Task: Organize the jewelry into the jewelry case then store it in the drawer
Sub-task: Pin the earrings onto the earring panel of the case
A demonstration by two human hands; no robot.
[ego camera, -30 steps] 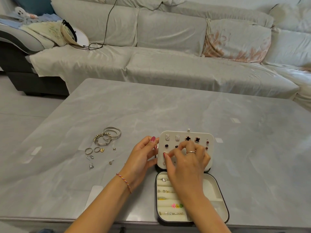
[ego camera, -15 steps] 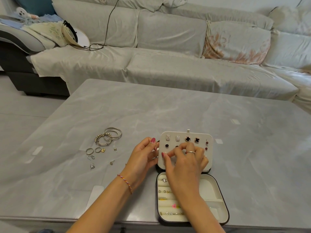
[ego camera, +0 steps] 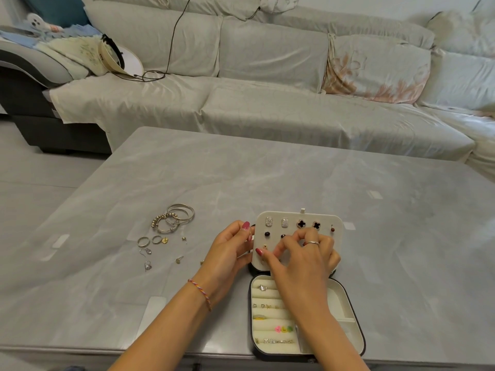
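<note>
Since the earlier frames little has moved: your right hand [ego camera: 302, 259] has stayed over the earring panel [ego camera: 300, 223], its fingers working a little further toward the panel's middle, and your left hand [ego camera: 230, 250] still steadies the panel's left edge.

The sofa [ego camera: 267, 84] runs across the far side, draped in pale covers. Nearer you, the grey marbled surface [ego camera: 294, 172] fills most of the view. The jewelry case [ego camera: 345, 303] lies open at the near edge, right of centre, its black-rimmed tray toward you and the cream earring panel standing up at its far side. The panel carries two sparkly rectangular studs [ego camera: 277, 222], two dark clover studs [ego camera: 309, 224] and a few small dark ones. In the tray, rings sit in the padded rolls [ego camera: 263, 311] on the left; the compartments on the right look bare.

Your right hand is curled, fingertips pressed together on the panel as if pinching a small piece; what they hold you cannot tell, since the fingers hide it. Your left hand is curled too, thumb and fingers gripping the panel's left rim.

Left of the case, well apart, lie the bangles [ego camera: 175, 218], then two loose rings [ego camera: 150, 240], then scattered small earrings [ego camera: 147, 265].
</note>
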